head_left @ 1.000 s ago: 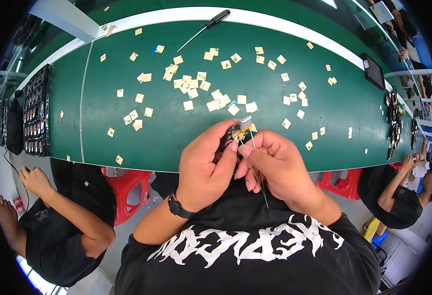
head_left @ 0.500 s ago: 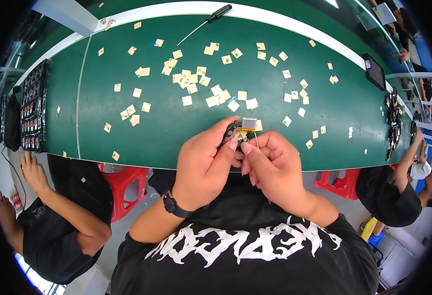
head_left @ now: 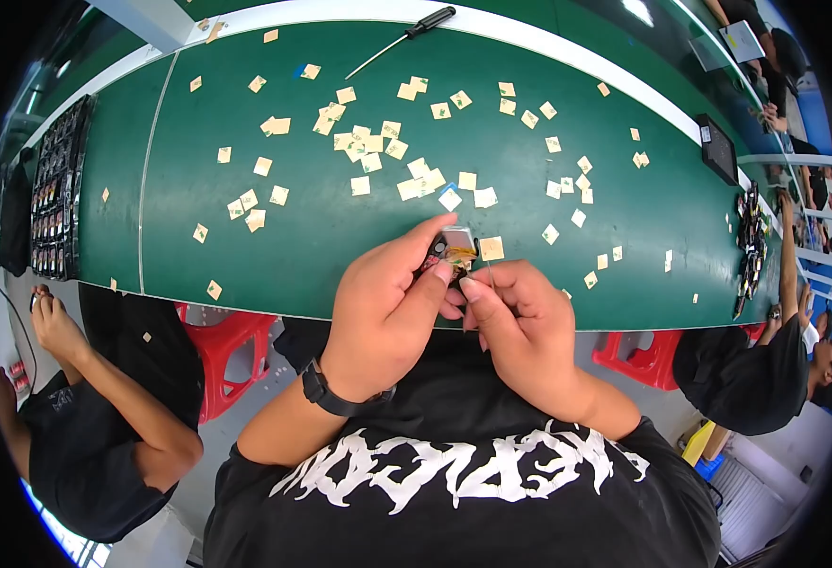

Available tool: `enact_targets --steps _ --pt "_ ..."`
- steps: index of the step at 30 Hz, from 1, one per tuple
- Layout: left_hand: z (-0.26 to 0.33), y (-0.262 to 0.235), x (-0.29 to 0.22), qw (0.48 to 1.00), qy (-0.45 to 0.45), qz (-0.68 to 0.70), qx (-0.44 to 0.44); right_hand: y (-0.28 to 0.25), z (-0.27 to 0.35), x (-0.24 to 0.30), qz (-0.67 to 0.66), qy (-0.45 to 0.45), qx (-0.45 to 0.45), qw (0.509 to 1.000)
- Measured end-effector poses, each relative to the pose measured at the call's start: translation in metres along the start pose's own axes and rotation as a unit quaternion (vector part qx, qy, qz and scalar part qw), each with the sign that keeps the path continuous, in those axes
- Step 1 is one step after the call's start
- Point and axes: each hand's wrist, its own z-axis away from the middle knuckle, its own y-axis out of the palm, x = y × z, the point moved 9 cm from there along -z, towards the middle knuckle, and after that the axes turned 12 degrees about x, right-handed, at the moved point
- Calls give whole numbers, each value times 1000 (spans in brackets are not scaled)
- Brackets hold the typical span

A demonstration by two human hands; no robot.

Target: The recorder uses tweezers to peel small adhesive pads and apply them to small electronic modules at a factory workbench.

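Note:
Close to the table's near edge, my left hand is closed around a small black electronic device, thumb on its near side. A silver battery pouch with a yellow-taped edge lies over the device's far end. Thin wires show below the pouch. My right hand is closed beside the device, thumb and fingertips pinched at its right side. A thin metal shaft stands up from those right fingers; its kind cannot be made out. The fingers hide the device's lower part.
Many small cream paper squares lie scattered over the green table. A black-handled screwdriver rests at the far edge. Stacked black trays of parts stand left, a black box and a pile of black parts right. Co-workers sit on both sides.
The battery pouch has shifted left and now sits over the device, uncovering a cream square behind it. Both hands stay closed near the same spot. The left co-worker's hand has changed pose.

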Motion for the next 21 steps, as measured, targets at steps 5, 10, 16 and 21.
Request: enact_targets --steps 5,10,16,21 --pt "1 2 0 999 -11 34 6 -5 3 -2 -51 10 1 999" --pt "3 2 1 999 -25 38 -2 -23 -2 -1 -163 -6 -39 986" --pt "3 3 -3 999 -35 9 -7 -32 -29 17 -50 -13 -11 999" --pt "1 -1 -6 999 -17 -23 -13 -21 -31 13 -106 15 39 993"
